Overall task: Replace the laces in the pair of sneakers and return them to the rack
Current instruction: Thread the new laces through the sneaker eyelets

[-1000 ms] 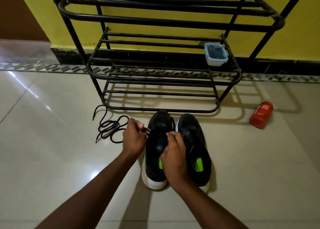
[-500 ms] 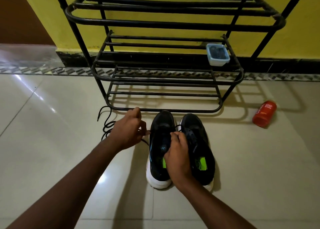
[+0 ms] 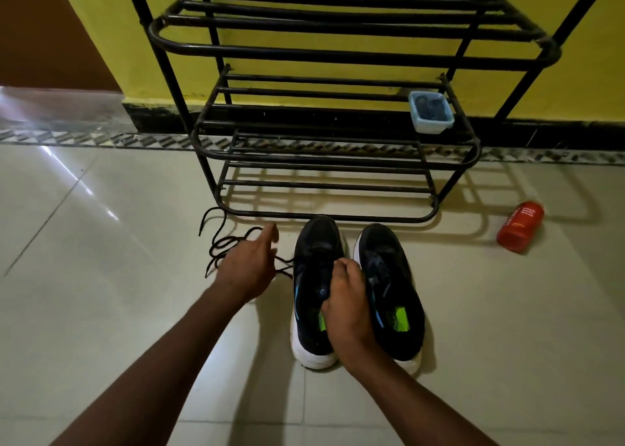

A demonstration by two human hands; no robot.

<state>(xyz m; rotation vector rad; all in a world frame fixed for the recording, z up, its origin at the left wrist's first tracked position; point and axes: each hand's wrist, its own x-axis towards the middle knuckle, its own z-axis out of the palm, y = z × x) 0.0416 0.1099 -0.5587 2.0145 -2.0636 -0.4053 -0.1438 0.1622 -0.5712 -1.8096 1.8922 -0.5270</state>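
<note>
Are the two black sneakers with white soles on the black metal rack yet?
No, both black white-soled sneakers stand on the pale tiled floor in front of the black metal rack.

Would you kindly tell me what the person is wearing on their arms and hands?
Nothing worn is visible: the left hand and right hand show no gloves, rings or watch, and the left forearm and right forearm are bare, without sleeves in view.
</note>
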